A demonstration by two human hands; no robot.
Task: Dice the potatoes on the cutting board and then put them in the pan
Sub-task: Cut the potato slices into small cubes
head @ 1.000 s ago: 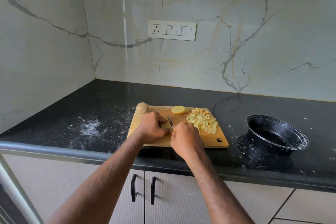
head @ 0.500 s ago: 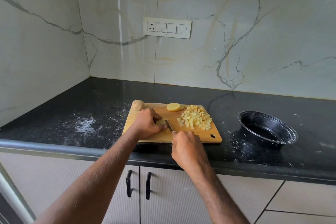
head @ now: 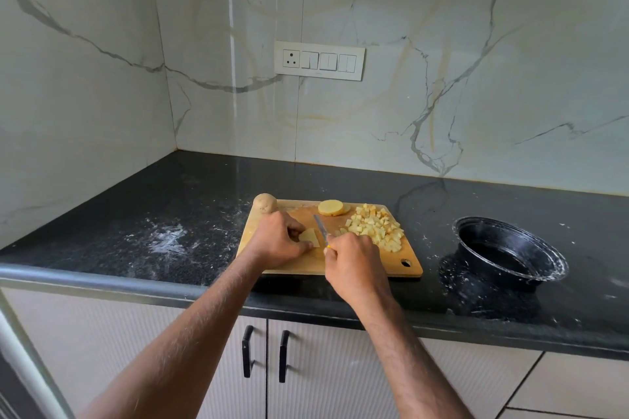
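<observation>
A black speckled counter [head: 170, 207] is seen from above, set against marble-patterned walls. A wooden cutting board [head: 303, 264] is laid near the counter's front edge, about midway along it. On the board's middle, a flat potato slice [head: 310, 237] is pinned down by the left hand [head: 277, 241], whose fingers are curled over the slice's left side. A small knife [head: 321, 229] is gripped by the right hand [head: 354, 257], fingers wrapped tightly round the handle; the blade is angled toward the board's far edge and is held just beside the slice's right edge. Whether the blade touches the slice cannot be told.

A heap of diced potato [head: 376, 227] is gathered on the board's right half, close to the far right corner. A thick round potato piece [head: 332, 207], cut face up, is placed at the board's far edge, just left of the heap. A whole unpeeled potato [head: 265, 203] is set at the board's far left corner.

A black pan [head: 510, 253] is positioned on the counter to the right of the board, apart from it; no potato is seen inside. White smears are scattered on the counter left of the board and around the pan. A white switch panel [head: 319, 60] is mounted on the back wall. Cabinet doors with black handles [head: 247, 350] are visible below the counter's front edge.
</observation>
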